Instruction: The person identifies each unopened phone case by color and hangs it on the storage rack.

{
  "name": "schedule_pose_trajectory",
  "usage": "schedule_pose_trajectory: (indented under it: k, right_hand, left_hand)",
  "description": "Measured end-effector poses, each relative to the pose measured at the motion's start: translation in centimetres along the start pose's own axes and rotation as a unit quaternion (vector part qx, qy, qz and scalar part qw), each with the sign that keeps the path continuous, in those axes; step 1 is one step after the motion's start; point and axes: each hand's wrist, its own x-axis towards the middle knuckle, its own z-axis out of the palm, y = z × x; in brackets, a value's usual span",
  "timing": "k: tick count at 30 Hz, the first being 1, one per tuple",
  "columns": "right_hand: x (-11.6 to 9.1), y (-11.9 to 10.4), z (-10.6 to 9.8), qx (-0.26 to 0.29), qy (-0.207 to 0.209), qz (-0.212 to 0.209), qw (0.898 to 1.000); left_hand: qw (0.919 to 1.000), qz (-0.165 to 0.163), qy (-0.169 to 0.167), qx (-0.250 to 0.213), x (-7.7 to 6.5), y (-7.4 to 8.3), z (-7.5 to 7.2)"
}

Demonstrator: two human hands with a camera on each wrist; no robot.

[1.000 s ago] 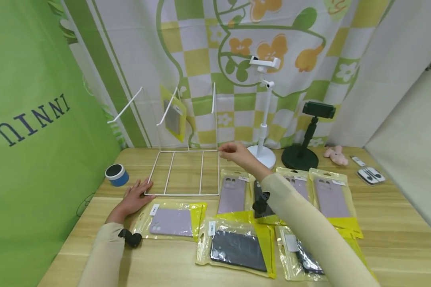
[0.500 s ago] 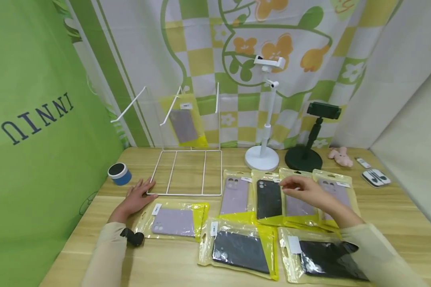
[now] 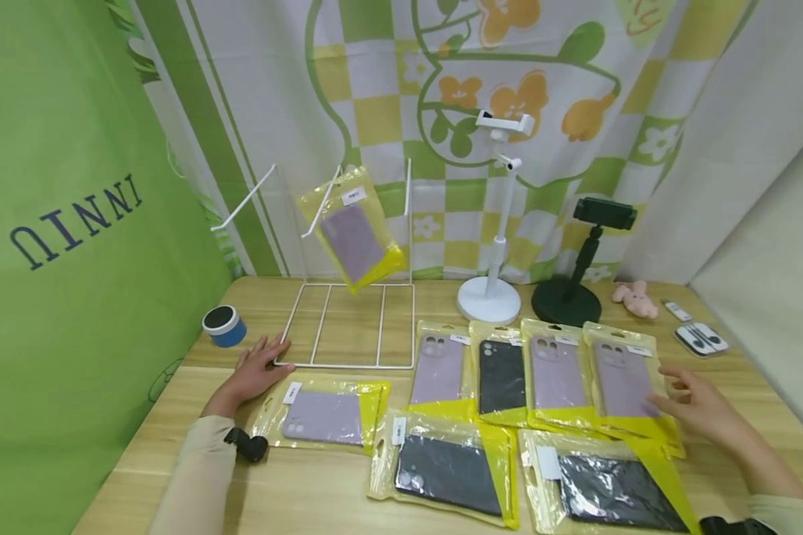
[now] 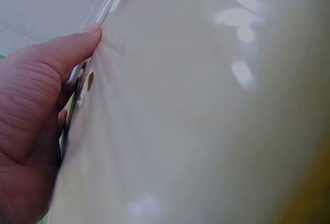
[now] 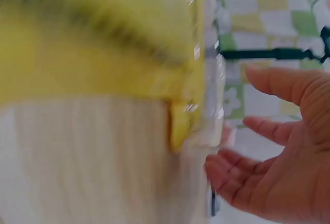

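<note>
My left hand (image 3: 257, 371) lies at the front left corner of a white wire display rack (image 3: 348, 365). Its straight thumb (image 4: 77, 49) touches the wire in the left wrist view. Over at the right, my right hand (image 3: 699, 405) is beside the rightmost bagged lilac phone case (image 3: 622, 379), thumb and fingers spread apart; the right wrist view shows nothing between them. A bagged lilac phone case (image 3: 355, 238) hangs tilted from the rack's middle hook. Other bagged cases in the back row include a black one (image 3: 502, 379) and a lilac one (image 3: 558, 371).
Nearer lie a bagged lilac case (image 3: 324, 416) and two bagged black cases (image 3: 448, 475) (image 3: 616, 490). Behind stand a white phone stand (image 3: 488, 301) and a dark green one (image 3: 567, 301). A blue jar (image 3: 224, 327), pink plush toy (image 3: 636, 299) and earphone case (image 3: 701, 339) sit around.
My right hand has moved from the rack across to the right, beside the rightmost bag. The hanging bag has swung from nearly edge-on to facing forward. My left hand stays at the rack corner.
</note>
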Motion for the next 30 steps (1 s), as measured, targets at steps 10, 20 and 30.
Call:
schedule_pose_trajectory:
  k: [10,20,30]
  right_hand:
    - [0.8,1.5,0.5,-0.014,-0.051,0.049,0.997]
    - [1.5,0.8,1.1,0.023,-0.123,0.082,0.989]
    - [0.3,1.3,1.1,0.012,-0.031,0.059,0.998]
  left_hand:
    - [0.9999,-0.006,-0.007,-0.012,-0.3,0.2,-0.2]
    - [1.0000,-0.004,0.000,0.004,-0.3,0.3,-0.5]
    - [1.0000,-0.001,0.004,0.006,-0.3,0.2,-0.5]
